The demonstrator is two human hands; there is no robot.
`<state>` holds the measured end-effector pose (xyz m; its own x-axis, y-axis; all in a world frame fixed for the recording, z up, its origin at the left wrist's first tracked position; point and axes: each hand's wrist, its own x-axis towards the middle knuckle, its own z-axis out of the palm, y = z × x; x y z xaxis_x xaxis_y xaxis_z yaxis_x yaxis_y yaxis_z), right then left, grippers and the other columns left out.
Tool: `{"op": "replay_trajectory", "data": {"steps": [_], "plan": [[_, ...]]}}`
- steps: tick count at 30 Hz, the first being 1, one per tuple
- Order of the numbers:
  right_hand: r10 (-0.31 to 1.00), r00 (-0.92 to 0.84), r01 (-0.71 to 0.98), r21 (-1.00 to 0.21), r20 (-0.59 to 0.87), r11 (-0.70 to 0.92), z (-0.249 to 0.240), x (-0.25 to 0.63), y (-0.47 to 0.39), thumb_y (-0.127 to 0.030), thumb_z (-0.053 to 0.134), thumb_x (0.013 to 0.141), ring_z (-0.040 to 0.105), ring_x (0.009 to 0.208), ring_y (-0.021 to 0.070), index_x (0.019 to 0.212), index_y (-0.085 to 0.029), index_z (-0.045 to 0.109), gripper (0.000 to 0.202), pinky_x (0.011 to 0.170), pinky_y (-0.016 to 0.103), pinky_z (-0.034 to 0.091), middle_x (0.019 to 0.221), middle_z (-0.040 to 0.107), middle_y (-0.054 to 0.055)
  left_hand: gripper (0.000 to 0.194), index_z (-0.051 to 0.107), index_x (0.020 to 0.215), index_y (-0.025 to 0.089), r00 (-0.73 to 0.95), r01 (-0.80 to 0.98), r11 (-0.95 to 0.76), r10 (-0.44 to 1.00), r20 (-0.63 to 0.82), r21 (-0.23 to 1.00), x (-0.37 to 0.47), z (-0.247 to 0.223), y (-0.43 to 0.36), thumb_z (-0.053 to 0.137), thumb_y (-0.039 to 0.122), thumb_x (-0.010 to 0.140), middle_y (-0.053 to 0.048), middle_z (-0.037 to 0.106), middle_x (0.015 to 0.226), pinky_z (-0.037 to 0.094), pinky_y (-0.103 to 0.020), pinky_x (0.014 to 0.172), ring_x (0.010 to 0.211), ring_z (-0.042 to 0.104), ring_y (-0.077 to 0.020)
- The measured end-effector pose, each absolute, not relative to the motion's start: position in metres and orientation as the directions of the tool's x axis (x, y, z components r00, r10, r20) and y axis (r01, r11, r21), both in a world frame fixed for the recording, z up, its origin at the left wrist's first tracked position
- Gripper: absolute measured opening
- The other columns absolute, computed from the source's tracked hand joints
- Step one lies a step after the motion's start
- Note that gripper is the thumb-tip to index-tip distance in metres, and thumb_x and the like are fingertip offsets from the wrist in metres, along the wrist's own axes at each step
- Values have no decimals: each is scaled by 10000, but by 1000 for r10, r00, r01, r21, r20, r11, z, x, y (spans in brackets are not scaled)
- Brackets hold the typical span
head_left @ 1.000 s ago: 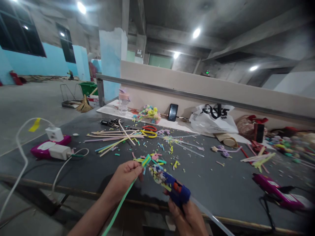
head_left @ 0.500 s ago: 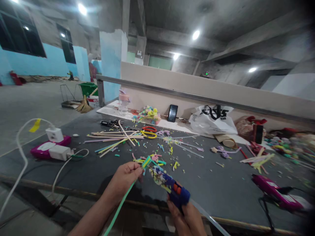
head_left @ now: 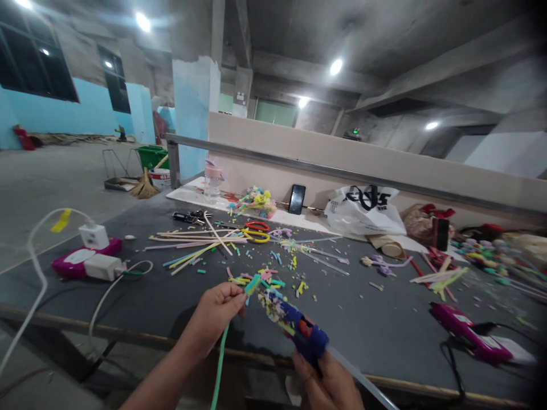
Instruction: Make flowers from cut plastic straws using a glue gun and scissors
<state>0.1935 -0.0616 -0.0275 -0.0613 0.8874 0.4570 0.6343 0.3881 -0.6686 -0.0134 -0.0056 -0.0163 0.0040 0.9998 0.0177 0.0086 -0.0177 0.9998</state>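
Note:
My left hand (head_left: 224,304) pinches a green pipe cleaner (head_left: 221,356) near its upper end. A short green and yellow piece (head_left: 252,285) sticks up past the fingertips, while the long tail hangs below the table edge. In my right hand (head_left: 327,378) is a blue hot glue gun (head_left: 305,336) with an orange part on its side. Its front, crusted with coloured bits, points at the tip of the green piece, close to it. A clear glue stick (head_left: 363,378) juts from the gun's back. Small cut pieces (head_left: 267,276) lie just beyond both hands.
Loose pipe cleaners (head_left: 200,236), scissors (head_left: 256,230) and scattered trimmings cover the dark table (head_left: 367,330). Behind stand a bottle (head_left: 212,185), a phone (head_left: 297,199) and a white bag (head_left: 363,213). Purple power strips (head_left: 470,336) (head_left: 70,262) with cables lie at both sides.
The green tail below my left hand has swung right and hangs straighter. The glue gun has barely moved, its nozzle still near the green tip. The view has shifted slightly.

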Motion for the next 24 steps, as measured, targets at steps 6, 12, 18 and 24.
{"op": "replay_trajectory", "data": {"steps": [6, 12, 18, 24], "plan": [[897, -141, 664, -631, 419, 400, -28, 196, -61, -395, 477, 813, 633, 884, 257, 1117, -183, 594, 389, 822, 340, 493, 896, 689, 91, 160, 580, 657, 152, 0, 38, -20, 1000, 20, 999, -13, -18, -4, 555, 297, 719, 6, 588, 541, 332, -226, 542, 539, 476, -127], [901, -162, 662, -632, 403, 402, -31, 197, -56, -340, 487, 809, 631, 883, 246, 1070, -176, 606, 330, 824, 331, 489, 955, 675, 105, 162, 576, 640, 156, 13, 38, -20, 1000, 20, 999, -14, -18, -5, 555, 298, 716, 12, 575, 529, 340, -228, 546, 538, 483, -129], [949, -31, 481, -827, 315, 290, -25, 200, -58, -312, 570, 762, 621, 802, 203, 979, -211, 631, 247, 747, 267, 493, 873, 686, 52, 199, 572, 609, 157, 12, 75, -23, 1000, 23, 997, -14, -13, -6, 534, 307, 733, 12, 565, 539, 320, -230, 553, 540, 459, -126], [962, 268, -153, -983, 59, 103, 7, 238, -36, -308, 653, 726, 596, 680, 120, 964, -207, 615, 261, 613, 182, 483, 862, 674, 9, 289, 545, 538, 166, 3, 45, -54, 999, 54, 998, -16, -14, -8, 511, 340, 766, 36, 485, 546, 262, -215, 518, 507, 364, -100]]}}
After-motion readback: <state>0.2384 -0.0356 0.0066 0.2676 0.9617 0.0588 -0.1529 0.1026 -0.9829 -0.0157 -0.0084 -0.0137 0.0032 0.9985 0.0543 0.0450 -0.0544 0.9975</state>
